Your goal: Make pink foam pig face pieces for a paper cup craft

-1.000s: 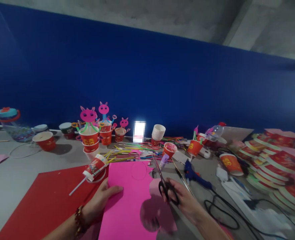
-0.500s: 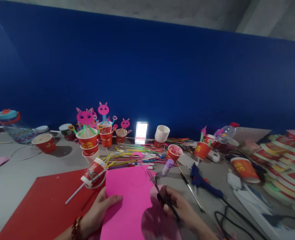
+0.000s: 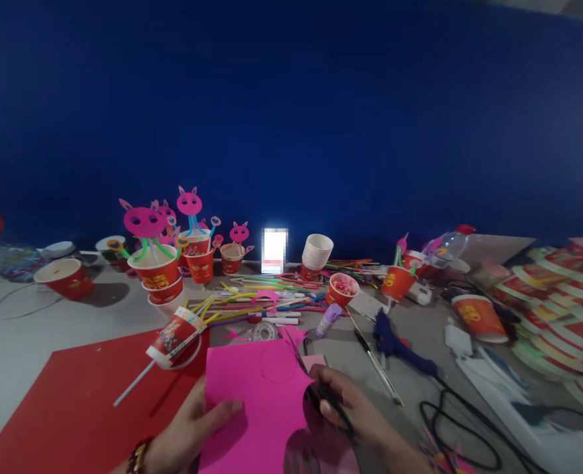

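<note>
Over the counter, your left hand pinches the pink sheet by its left edge while your right hand's grip wraps the scissors, whose blades could nick the drawn circle (faint, close by) if the paper buckles.

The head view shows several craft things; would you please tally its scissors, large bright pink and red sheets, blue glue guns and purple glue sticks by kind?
Scissors: 1, in the right hand
Large bright pink sheet: 1, held by the left hand
Large red sheet: 1
Blue glue gun: 1
Purple glue stick: 1
Total: 5
</note>
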Demonstrator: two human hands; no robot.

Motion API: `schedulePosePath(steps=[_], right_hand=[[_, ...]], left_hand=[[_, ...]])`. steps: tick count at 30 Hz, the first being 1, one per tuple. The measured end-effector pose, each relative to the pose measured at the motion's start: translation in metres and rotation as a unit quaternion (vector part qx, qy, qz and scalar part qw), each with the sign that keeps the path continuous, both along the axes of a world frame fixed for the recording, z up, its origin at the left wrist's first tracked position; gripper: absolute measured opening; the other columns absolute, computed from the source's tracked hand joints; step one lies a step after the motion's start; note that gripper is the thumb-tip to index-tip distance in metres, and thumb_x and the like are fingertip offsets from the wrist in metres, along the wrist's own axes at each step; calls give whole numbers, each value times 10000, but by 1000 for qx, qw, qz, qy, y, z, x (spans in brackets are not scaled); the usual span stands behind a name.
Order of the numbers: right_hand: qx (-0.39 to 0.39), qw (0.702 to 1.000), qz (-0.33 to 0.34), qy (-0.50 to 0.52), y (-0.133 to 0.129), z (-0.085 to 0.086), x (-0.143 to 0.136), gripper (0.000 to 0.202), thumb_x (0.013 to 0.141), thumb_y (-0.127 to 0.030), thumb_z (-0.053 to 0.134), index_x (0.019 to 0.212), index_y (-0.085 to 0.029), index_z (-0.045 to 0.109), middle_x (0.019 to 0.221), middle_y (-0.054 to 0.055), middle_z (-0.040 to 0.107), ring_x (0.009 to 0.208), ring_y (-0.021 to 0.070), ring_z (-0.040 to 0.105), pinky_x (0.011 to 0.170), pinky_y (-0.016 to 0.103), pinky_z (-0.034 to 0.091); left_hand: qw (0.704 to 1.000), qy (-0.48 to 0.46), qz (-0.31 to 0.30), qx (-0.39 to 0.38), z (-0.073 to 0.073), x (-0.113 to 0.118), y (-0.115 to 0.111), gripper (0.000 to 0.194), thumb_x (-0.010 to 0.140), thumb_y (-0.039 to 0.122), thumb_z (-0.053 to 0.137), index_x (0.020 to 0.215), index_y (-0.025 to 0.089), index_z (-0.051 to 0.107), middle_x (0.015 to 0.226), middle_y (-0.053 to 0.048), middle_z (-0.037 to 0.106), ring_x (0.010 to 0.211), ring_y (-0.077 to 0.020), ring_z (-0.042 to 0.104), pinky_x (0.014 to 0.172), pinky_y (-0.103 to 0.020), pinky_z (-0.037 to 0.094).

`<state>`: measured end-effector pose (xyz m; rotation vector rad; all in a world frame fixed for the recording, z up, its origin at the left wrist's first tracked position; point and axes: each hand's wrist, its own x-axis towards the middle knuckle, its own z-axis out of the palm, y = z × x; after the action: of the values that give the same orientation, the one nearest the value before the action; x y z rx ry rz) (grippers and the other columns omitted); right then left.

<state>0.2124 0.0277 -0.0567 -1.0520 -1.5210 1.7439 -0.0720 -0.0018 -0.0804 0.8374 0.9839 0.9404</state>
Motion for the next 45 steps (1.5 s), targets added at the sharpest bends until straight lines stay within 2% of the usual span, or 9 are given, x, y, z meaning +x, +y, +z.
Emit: schedulePosePath(steps=[5,8,12,16,20,24,29,35,45], right_hand=[[38,999,-27,-11,0,-6,-2,681,625,-849,669,761,-215,462,654,-55,424,564,97,371,518,223,289],[37,999,-33,-12,-1,-8,-3,667,640,-847,656,779,-212,507,646,-38,457,562,113,419,526,233,345],[40,998,-44,-39,-3,-8,-2,671,631,-869,629,788,-219,574,672,19,540,628,182,515,583,287,436],[57,993,-71,-70,-3,-9,0,681,613,-882,621,768,-219,611,685,32,519,673,211,502,651,330,467],[72,992,-70,-82,-3,-10,-1,695,627,-894,592,765,-212,608,694,24,490,672,200,473,665,332,467],[89,991,-55,-80,-4,-8,-3,709,661,-897,553,770,-198,592,673,6,467,621,163,426,626,299,442],[120,985,-93,-87,-6,-1,-5,654,686,-868,565,738,-216,581,676,8,462,630,170,422,583,272,419],[173,976,-99,-91,-5,3,-8,657,724,-870,525,693,-213,546,628,-10,439,590,151,411,550,262,402],[172,977,-38,-119,0,-2,-5,682,758,-898,407,686,-220,389,631,-52,332,581,123,297,523,252,242]], left_hand=[[1000,0,1,4,-3,2,-2,413,750,431,824,1071,190,726,982,-105,773,1005,-326,704,834,-408,587],[1000,-1,27,-7,-3,6,-5,462,732,444,835,1097,185,724,968,-109,774,979,-322,709,827,-408,590],[1000,8,14,8,-6,7,-6,476,736,462,826,1110,185,726,1014,-120,770,922,-305,717,774,-379,597],[1000,13,8,11,-8,6,-4,456,751,454,817,1110,187,727,1018,-116,769,920,-296,716,778,-370,595],[1000,2,-1,-1,-8,6,-3,479,765,454,808,1146,179,715,986,-122,769,966,-312,706,765,-371,594],[1000,-16,2,2,-7,7,-4,489,765,454,809,1151,174,704,976,-116,770,925,-301,715,775,-380,591],[999,-38,0,-6,-5,6,-3,469,755,434,819,1132,177,708,1002,-108,770,911,-298,721,822,-407,583],[999,-53,-2,1,-4,5,-1,479,750,429,824,1136,170,706,1027,-119,765,881,-286,721,853,-431,572],[999,-44,18,8,-6,2,2,498,708,435,851,1098,161,707,946,-101,770,878,-289,720,779,-384,581]])
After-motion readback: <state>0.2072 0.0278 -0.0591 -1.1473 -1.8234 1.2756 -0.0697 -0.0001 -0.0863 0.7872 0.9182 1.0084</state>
